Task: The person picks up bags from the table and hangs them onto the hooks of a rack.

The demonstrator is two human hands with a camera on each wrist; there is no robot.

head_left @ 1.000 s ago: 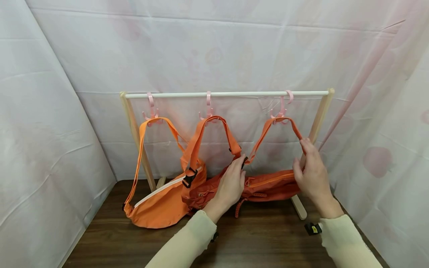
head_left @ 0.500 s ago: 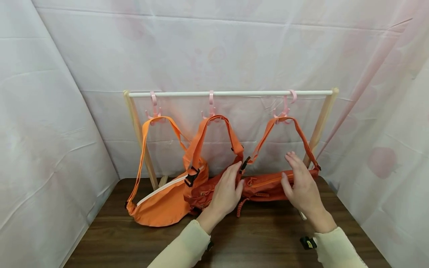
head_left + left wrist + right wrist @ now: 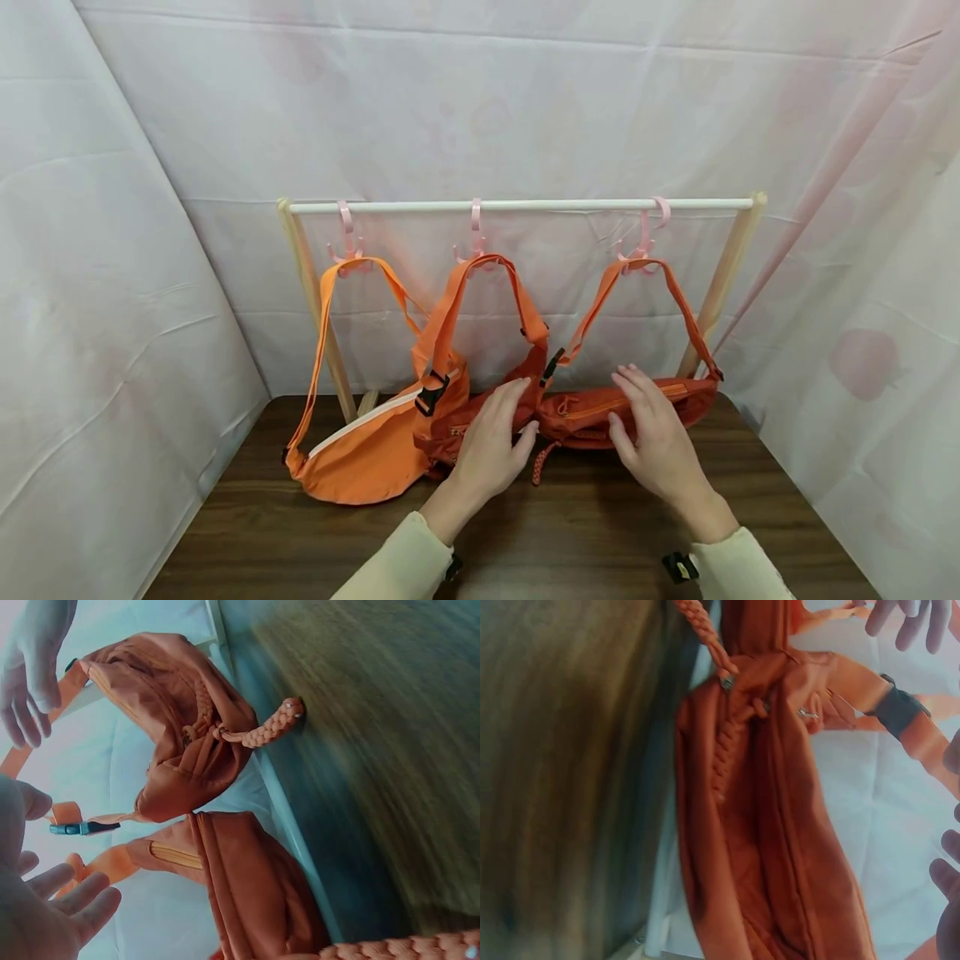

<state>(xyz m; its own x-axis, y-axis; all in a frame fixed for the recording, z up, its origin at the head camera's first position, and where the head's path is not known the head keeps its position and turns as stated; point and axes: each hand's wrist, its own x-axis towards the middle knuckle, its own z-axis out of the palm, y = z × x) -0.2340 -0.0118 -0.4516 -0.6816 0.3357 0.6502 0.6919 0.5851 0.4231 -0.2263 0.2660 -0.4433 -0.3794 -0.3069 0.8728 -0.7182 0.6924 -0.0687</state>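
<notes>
Three sling bags hang by their straps on pink hooks. My left hand [image 3: 491, 437], fingers straight, is in front of the middle rust-red bag [image 3: 534, 367] and overlaps it in the head view. My right hand [image 3: 652, 433] is held open before the right rust-red bag [image 3: 581, 404], which has an orange zipper and a braided pull [image 3: 274, 724]. Neither hand grips anything. In the right wrist view, this bag [image 3: 817, 847] fills the middle, with the fingers [image 3: 946, 877] off to its right. The left bag [image 3: 360, 467] is brighter orange with a white zipper.
A white rail [image 3: 562, 205] on wooden posts [image 3: 723, 279] carries the left hook [image 3: 347, 229], middle hook [image 3: 476, 225] and right hook [image 3: 645, 237]. Beneath is a dark wooden table [image 3: 555, 533]. Pale curtains [image 3: 480, 100] close off the back and sides.
My right hand has let go of the right bag's strap and moved left and down in front of that bag. The left hand has drawn slightly back toward me, off the black buckle.
</notes>
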